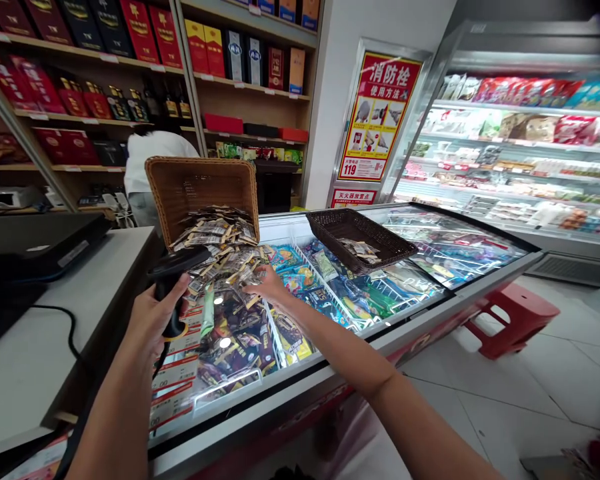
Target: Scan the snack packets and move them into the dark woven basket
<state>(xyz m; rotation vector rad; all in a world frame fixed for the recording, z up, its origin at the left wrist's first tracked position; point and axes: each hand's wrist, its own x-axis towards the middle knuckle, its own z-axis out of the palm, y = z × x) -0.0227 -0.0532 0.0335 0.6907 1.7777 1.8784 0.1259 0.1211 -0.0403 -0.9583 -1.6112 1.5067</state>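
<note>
My left hand (155, 310) is wrapped round the grip of a black barcode scanner (177, 265), whose head points toward a heap of small packets (220, 230). These flat packets spill from a tipped tan wicker basket (203, 167) onto the glass lid of a chest freezer (325, 360). At the near right edge of the heap is my right hand (267, 283), its fingers closed on a small packet (247, 283). Farther right on the glass, a dark brown woven basket (395, 243) holds a few similar packets (361, 251).
A counter (100, 267) carrying a black device (40, 243) lies on the left. Behind the tan basket a person in white (155, 160) bends over by the shelves. A red stool (510, 317) stands right of the freezer, and a refrigerated display (510, 147) lines the back right.
</note>
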